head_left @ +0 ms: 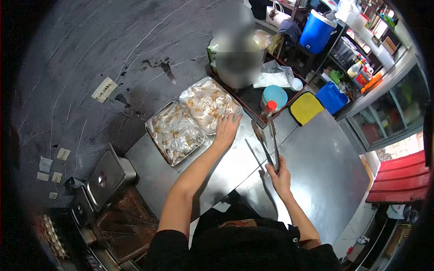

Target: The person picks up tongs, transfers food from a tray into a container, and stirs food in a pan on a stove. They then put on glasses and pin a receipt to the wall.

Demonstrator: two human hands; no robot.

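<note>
My left hand rests with fingers spread on the near right edge of a tray that looks covered in clear plastic film over brownish pieces. Beside it on the left lies a second film-covered tray with similar pieces; what they are I cannot make out. In my right hand is a pair of metal tongs, gripped near the handle end. Their two arms stand apart and point away from me, above the steel table.
A dark red-rimmed tray at the back holds a turquoise-lidded tub and a red-capped bottle. Right of it lies a yellow, dark-edged item. Lidded steel containers stand at left. A blue cooler is farther back.
</note>
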